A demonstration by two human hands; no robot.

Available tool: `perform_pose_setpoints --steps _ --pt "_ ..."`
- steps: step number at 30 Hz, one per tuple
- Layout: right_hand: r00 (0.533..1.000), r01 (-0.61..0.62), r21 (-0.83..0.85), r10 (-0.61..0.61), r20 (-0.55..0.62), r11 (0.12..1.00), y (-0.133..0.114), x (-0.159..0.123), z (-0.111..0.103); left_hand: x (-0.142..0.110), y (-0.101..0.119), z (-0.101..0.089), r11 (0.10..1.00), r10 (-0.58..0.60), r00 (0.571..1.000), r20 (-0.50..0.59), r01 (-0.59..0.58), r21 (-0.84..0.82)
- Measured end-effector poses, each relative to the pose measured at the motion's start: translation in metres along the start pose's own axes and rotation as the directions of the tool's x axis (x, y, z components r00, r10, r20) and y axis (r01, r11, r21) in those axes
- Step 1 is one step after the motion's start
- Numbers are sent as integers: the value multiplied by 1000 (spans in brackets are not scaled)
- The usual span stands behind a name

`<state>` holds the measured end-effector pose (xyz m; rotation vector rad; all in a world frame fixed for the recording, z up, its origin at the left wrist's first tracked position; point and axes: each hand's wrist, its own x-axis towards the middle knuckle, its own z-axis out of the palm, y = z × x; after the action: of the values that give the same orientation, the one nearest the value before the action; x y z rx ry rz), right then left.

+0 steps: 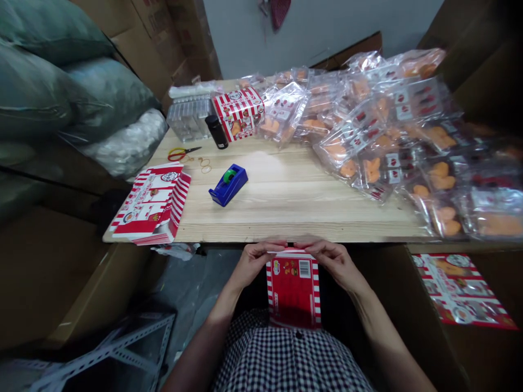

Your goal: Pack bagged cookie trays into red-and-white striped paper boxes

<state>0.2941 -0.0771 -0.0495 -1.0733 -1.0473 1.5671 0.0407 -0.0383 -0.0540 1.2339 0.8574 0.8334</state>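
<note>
Left hand (254,265) and right hand (334,263) gripping, fingers (273,246) clenched on the top edge of a red-and-white striped cardboard carton (293,291), held over a checked shirt (286,354), just below the near edge of the wooden surface (286,204).

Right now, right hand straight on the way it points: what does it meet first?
The wooden table's front edge, just past the fingertips of the right hand; depth is unclear, so it may pass beneath.
</note>
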Motion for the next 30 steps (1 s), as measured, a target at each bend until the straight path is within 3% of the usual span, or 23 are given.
perform_pose_setpoints --steps 4,9,12,20,30 --pt "994 -45 -101 55 99 994 -7 -3 -9 2 6 -4 998 -32 994 102 26 61" --pt "998 -52 -124 54 13 991 -17 2 -6 10 20 -1 994 -76 985 158 62 93" --pt "990 -111 -129 121 72 985 -21 7 -3 15 23 -1 990 -99 972 215 74 122" --pt "976 -192 -171 206 66 966 -28 20 0 27 23 -3 965 -109 975 196 56 255" --pt "989 -130 -344 145 18 930 -19 18 0 24 27 2 913 -15 973 232 -82 399"
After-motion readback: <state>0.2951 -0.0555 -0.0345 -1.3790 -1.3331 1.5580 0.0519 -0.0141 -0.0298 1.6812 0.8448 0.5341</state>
